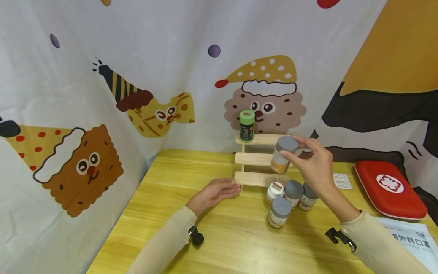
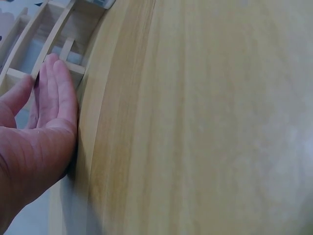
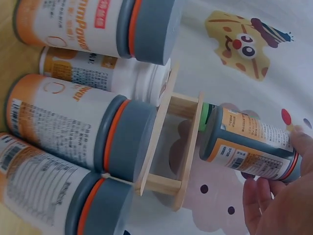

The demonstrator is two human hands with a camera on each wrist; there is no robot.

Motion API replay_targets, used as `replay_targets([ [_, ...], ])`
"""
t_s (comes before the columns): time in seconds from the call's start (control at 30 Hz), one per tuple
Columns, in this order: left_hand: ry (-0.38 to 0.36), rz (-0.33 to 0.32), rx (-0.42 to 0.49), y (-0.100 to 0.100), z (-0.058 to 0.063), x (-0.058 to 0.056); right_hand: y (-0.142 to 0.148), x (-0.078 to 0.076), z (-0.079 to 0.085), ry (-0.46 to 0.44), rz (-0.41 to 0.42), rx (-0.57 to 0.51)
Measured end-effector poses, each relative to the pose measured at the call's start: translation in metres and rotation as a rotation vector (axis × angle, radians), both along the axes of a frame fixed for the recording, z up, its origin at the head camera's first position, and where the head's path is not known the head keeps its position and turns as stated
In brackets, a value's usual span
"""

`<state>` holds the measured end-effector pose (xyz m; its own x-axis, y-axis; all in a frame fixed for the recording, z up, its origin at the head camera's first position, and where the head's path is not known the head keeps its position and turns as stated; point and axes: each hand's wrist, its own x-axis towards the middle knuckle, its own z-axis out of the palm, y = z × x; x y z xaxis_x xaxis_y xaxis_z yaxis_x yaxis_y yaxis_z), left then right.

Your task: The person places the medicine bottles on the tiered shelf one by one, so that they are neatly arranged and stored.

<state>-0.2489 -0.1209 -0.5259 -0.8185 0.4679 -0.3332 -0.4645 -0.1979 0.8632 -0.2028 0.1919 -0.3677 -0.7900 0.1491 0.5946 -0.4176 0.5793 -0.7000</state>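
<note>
My right hand pinches a grey-lidded supplement bottle near its lid, held up in front of the wooden tiered rack. In the right wrist view this bottle shows an orange and white label. My left hand has its fingers extended by the rack's lower left end; the left wrist view shows the fingertips at the rack's frame. A green-lidded dark bottle stands on the top tier's left end. Before the rack's right side stand a white-lidded bottle and three grey-lidded bottles.
A red first-aid case lies at the table's right, with a small paper slip beside it. A printed plastic packet is at the right front. A cartoon-patterned cloth hangs behind the wooden table.
</note>
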Motion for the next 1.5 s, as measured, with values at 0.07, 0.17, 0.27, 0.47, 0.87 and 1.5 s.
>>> replay_targets([
  [0.07, 0.0, 0.003, -0.004, 0.0, 0.0, 0.001, -0.003, -0.004, 0.001, -0.014, -0.008, 0.007],
  [0.17, 0.0, 0.006, -0.006, 0.001, 0.0, 0.002, -0.006, -0.011, 0.004, -0.043, -0.022, 0.017],
  [0.27, 0.003, 0.003, -0.003, 0.001, -0.001, 0.002, -0.01, -0.017, 0.009, -0.078, -0.044, 0.005],
  [0.47, 0.0, -0.001, 0.003, 0.003, -0.001, 0.002, -0.018, -0.033, 0.016, -0.133, -0.045, -0.063],
  [0.87, 0.006, -0.001, -0.004, 0.004, 0.0, 0.002, -0.03, -0.064, 0.021, -0.149, -0.066, -0.093],
  [1.5, -0.005, 0.015, -0.009, 0.002, -0.001, 0.0, -0.053, -0.096, 0.022, -0.22, -0.106, -0.127],
])
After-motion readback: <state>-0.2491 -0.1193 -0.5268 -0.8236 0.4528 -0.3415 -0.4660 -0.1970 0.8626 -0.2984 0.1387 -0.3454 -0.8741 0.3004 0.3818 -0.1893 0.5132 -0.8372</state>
